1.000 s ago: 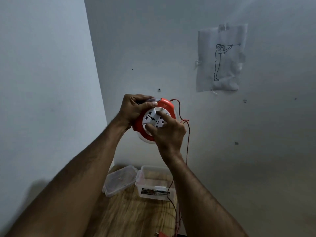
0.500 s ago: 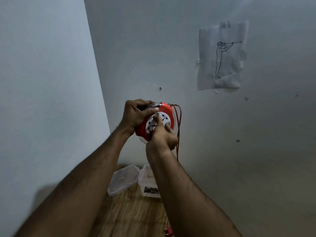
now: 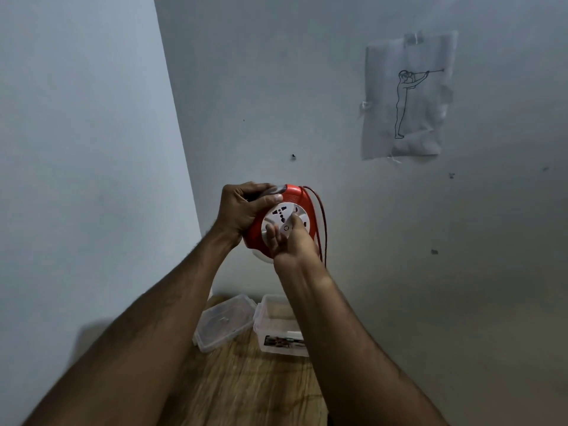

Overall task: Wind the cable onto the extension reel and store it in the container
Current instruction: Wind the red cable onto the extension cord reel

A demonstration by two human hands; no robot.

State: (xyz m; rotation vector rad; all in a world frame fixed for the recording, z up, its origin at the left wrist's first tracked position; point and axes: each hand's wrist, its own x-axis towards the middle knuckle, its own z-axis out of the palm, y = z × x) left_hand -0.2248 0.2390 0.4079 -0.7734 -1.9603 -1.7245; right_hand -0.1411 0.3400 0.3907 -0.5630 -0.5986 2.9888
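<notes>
Two hands hold the extension reel [image 3: 278,221] up before the wall: left hand [image 3: 242,210] clamped on its red rim, right hand [image 3: 290,241] fingers pinching the white hub. Red cable [image 3: 322,229] hangs beside; the container [image 3: 278,325] sits open on the counter [image 3: 246,388] below.

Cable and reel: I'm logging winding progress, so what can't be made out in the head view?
- Cable: its lower run hidden behind the right hand and forearm.
- Reel: wound amount hidden inside the red housing.
- Container: near side covered by the forearm; label too small.
</notes>
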